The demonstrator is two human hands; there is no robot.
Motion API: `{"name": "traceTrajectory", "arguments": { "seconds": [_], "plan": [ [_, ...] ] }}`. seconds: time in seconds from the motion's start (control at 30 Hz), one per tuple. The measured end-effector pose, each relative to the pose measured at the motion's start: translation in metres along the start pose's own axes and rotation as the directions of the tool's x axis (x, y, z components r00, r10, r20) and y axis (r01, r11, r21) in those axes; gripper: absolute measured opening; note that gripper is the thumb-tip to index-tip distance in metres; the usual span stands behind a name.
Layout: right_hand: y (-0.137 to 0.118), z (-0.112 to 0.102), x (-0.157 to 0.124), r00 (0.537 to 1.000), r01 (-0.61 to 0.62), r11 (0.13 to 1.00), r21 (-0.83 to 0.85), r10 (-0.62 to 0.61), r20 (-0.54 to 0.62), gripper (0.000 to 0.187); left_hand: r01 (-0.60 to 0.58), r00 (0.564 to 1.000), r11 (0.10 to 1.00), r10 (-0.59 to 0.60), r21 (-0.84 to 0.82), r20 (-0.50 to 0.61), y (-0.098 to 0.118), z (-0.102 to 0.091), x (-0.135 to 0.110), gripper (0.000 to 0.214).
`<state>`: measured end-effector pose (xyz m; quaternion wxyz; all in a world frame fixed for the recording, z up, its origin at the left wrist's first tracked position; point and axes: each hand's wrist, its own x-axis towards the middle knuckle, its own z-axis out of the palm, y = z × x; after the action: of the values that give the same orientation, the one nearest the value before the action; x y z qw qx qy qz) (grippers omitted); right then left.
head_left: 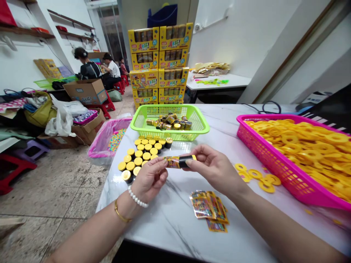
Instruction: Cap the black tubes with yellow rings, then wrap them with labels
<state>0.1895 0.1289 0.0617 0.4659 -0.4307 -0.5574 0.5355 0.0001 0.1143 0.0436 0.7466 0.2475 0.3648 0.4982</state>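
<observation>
Between my two hands, above the marble-patterned table [164, 204], a small black cup with a yellow end [185, 161] lies sideways. A printed plastic sleeve [172, 162] covers its left part. My left hand [150, 177] pinches the sleeve's left end between thumb and fingers. My right hand [211, 166] grips the cup near its yellow end. Left of them, several black cups with yellow tops [138, 153] stand upright in rows. Nearer to me lies a pile of flat printed sleeves [210, 208]. Loose yellow rings [265, 181] lie right of my right hand.
A green basket [170, 136] with wrapped cups stands behind the rows. At the right is a pink basket [276, 175] heaped with yellow rings. Yellow boxes [172, 62] are stacked beyond the table. A lined pink tub [100, 142] holds coloured beads. Two people [111, 71] sit far back.
</observation>
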Motion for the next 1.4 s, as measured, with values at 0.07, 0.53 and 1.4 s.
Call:
{"name": "traceTrajectory", "arguments": {
  "seconds": [0.07, 0.53, 1.4],
  "plan": [
    [-0.002, 0.003, -0.003, 0.998, 0.063, 0.997, -0.041, -0.063, -0.001, 0.034, -0.004, 1.000, 1.000, 0.004, 0.012, 0.004, -0.001, 0.000, 0.000, 0.045],
    [-0.006, -0.010, -0.005, 0.892, 0.453, 0.851, -0.265, -0.431, 0.139, 0.029, -0.099, 0.990, 0.968, 0.071, 0.229, 0.124, 0.006, 0.006, -0.013, 0.068],
    [0.010, -0.015, -0.014, 0.713, 0.665, 0.461, -0.587, -0.626, 0.316, 0.024, -0.182, 0.969, 0.895, 0.094, 0.407, 0.227, -0.010, -0.005, 0.001, 0.042]
  ]
}}
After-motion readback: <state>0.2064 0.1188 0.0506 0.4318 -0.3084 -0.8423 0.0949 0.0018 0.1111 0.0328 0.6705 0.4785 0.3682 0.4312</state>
